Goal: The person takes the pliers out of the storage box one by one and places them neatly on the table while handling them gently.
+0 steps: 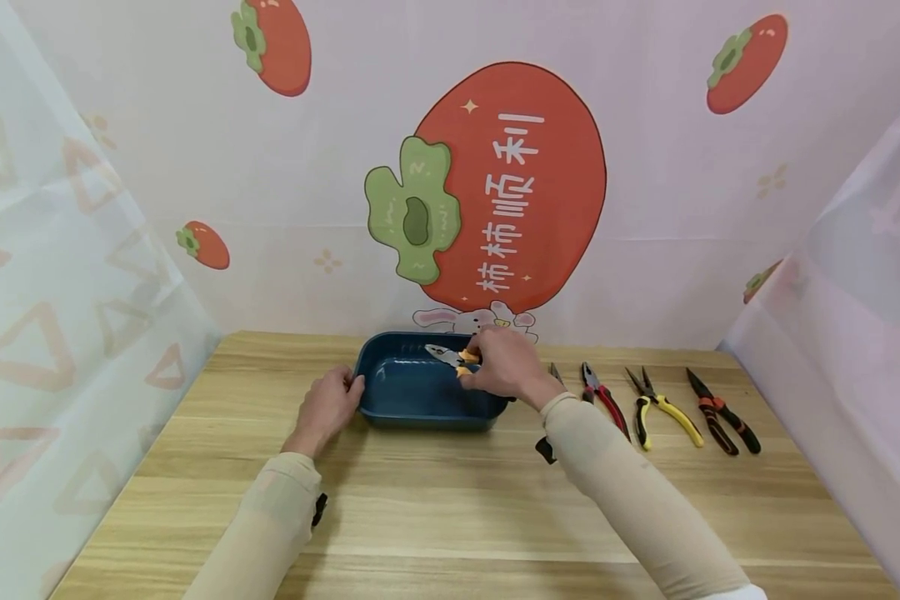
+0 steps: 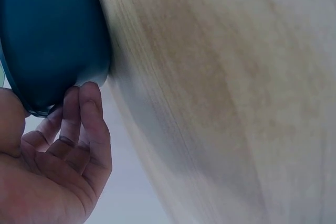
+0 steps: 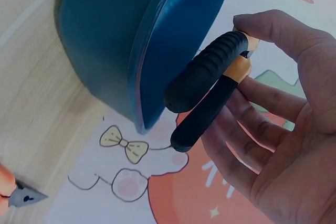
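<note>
In the head view a dark blue rectangular basin (image 1: pixel 401 392) stands near the back of the wooden table. My left hand (image 1: pixel 328 407) holds its left end; the left wrist view shows the thumb at the rim and fingertips against the outer wall. My right hand (image 1: pixel 508 362) grips combination pliers (image 1: pixel 444 356) over the basin, their metal nose pointing left. In the right wrist view, thumb and fingers pinch the pliers' black and orange handles (image 3: pixel 205 74) near the pivot, and the handle ends stick out below the hand.
Right of the basin lie red-and-black pliers (image 1: pixel 606 402), yellow-and-black long-nose pliers (image 1: pixel 660 406) and black-and-orange pliers (image 1: pixel 720 410). Another metal tool tip (image 1: pixel 556 372) shows behind my right wrist. A printed cloth (image 1: pixel 645 292) hangs along the table's back edge.
</note>
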{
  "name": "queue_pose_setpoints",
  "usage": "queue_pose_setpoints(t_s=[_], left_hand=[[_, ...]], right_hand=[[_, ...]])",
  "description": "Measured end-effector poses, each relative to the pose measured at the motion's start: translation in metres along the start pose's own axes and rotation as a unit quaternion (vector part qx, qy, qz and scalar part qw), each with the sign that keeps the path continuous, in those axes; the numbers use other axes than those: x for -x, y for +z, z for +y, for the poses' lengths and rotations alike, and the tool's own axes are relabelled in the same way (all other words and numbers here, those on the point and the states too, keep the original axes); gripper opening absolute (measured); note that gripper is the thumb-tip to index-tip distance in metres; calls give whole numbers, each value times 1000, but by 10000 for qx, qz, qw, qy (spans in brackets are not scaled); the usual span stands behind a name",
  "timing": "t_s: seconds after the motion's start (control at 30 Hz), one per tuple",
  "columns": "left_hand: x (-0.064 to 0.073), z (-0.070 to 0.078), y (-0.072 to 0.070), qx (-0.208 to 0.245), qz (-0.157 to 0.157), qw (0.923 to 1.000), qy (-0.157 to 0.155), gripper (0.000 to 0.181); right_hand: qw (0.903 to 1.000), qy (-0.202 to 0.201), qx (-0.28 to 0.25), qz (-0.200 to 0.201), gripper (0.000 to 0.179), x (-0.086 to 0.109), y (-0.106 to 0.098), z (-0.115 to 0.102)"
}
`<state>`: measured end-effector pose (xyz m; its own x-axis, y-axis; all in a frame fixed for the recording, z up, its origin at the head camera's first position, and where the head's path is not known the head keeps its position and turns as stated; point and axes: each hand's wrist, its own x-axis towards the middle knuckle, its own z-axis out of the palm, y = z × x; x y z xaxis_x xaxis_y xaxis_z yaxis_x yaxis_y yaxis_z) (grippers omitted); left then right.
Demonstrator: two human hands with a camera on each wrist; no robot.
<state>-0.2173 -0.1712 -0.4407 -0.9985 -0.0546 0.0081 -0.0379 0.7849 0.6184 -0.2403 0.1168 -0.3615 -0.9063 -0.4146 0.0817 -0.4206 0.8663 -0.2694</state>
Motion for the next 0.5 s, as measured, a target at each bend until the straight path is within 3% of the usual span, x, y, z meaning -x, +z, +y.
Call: queue_pose_setpoints(t_s=[0.5], left_hand=[[-1,-4,-5,104,-242,9996,123,29]], right_hand=[[9994,252,191,120,34,8,-12,23]])
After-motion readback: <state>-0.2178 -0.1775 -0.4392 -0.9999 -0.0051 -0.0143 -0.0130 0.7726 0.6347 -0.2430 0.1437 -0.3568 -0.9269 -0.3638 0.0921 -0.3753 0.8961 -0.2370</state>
